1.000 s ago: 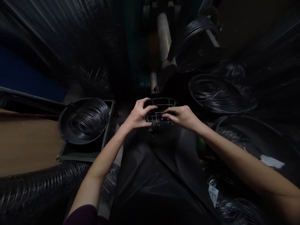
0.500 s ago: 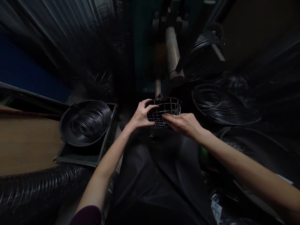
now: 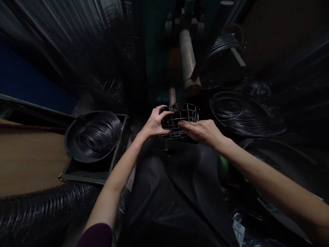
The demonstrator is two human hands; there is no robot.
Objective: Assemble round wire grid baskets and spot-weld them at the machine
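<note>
A round wire basket (image 3: 189, 113) sits at the lower end of a machine's metal arms, between my two hands. My left hand (image 3: 155, 121) grips its left side, thumb below and fingers spread above along the wires. On the near right side, my right hand (image 3: 202, 132) holds the basket with its fingers pressed together against the wires. The tip of the thin lower metal rod (image 3: 172, 96) reaches the basket's far rim; whether they touch I cannot tell. Above it, the thick metal cylinder (image 3: 189, 58) ends just behind the basket.
On the left, a dark pan of wire rings (image 3: 100, 135) rests on a green-edged crate (image 3: 84, 176). To the right lies another pan of wire rings (image 3: 231, 109). Wrapped wire stacks (image 3: 43, 206) lie at lower left. More rings hang on a rod (image 3: 226, 44) at upper right.
The basket has tilted or turned slightly in my hands and risen a little. Both hands keep their hold, and the view has shifted slightly.
</note>
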